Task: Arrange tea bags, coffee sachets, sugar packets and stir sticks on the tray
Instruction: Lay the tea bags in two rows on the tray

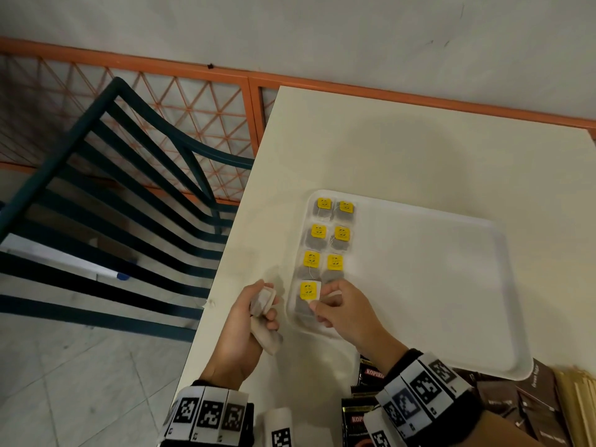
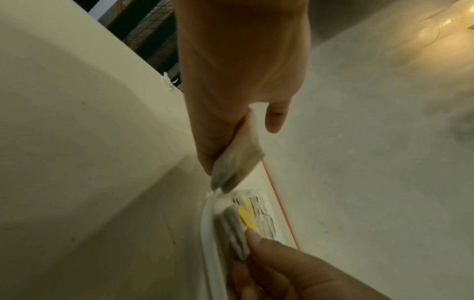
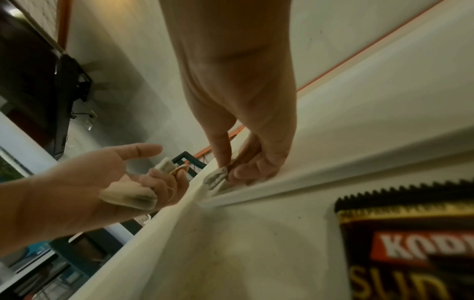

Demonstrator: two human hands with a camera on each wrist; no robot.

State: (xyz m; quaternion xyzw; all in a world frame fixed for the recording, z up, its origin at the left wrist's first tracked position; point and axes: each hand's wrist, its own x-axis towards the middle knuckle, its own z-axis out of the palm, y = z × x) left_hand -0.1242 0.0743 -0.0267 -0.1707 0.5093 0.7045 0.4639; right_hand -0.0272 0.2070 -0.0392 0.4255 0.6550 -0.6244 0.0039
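A white tray point(image 1: 451, 227) lies on the cream table. At its left end, several tea bags with yellow tags point(image 1: 325, 233) lie in two columns. My right hand point(image 1: 317, 305) pinches the nearest tea bag point(image 1: 306, 298) at the tray's near left corner; the right wrist view shows thumb and forefinger on that tea bag point(image 3: 216, 177). My left hand point(image 1: 259, 306) hovers just left of the tray and grips a small bunch of spare tea bags point(image 1: 265, 301), seen as tea bags point(image 2: 236, 162) in the left wrist view.
Black coffee sachets point(image 1: 367, 379) lie under my right wrist, one sachet point(image 3: 410, 243) close up. Brown sugar packets point(image 1: 529, 404) and pale stir sticks point(image 1: 577, 395) sit at the near right. A dark green chair point(image 1: 129, 188) stands left of the table edge point(image 1: 225, 253).
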